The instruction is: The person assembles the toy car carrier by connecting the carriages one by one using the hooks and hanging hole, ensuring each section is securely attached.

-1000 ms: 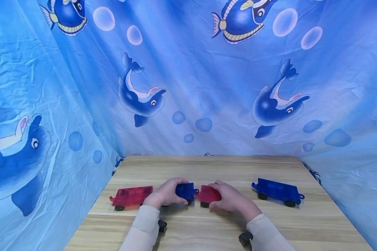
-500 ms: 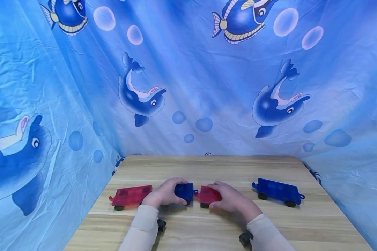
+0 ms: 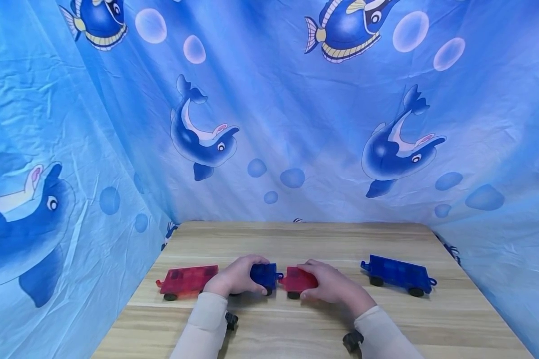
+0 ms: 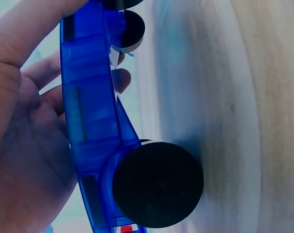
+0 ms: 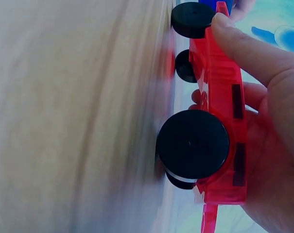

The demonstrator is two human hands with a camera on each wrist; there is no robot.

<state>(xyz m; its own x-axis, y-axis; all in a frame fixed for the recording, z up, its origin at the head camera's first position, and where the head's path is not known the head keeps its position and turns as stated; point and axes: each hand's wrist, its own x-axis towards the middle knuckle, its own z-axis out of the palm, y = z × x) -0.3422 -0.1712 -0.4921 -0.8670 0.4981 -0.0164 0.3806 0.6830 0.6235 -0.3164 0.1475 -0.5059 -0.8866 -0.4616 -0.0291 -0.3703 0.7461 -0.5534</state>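
My left hand (image 3: 239,275) holds a blue toy train car (image 3: 264,276) by its long sides, thumb near and fingers on the far side. A red toy train car (image 3: 300,280) is gripped the same way by my right hand (image 3: 330,284). Their facing ends nearly meet in the middle, where the blue ring and the red hook overlap; whether they are linked I cannot tell. Black wheels show below the blue body (image 4: 88,97) in the left wrist view and beside the red body (image 5: 224,97) in the right wrist view. Palms and sleeves hide the cars' outer ends.
Another red car (image 3: 189,280) stands left of my left hand, its right end hidden behind the wrist. A second blue car (image 3: 399,272) stands apart at the right, slightly angled. The wooden table (image 3: 296,239) ends at a blue sea-print curtain (image 3: 269,124).
The left red car and the blue car in my left hand have shifted very slightly left. Both hands keep their hold, and the far-right blue car has stayed put.
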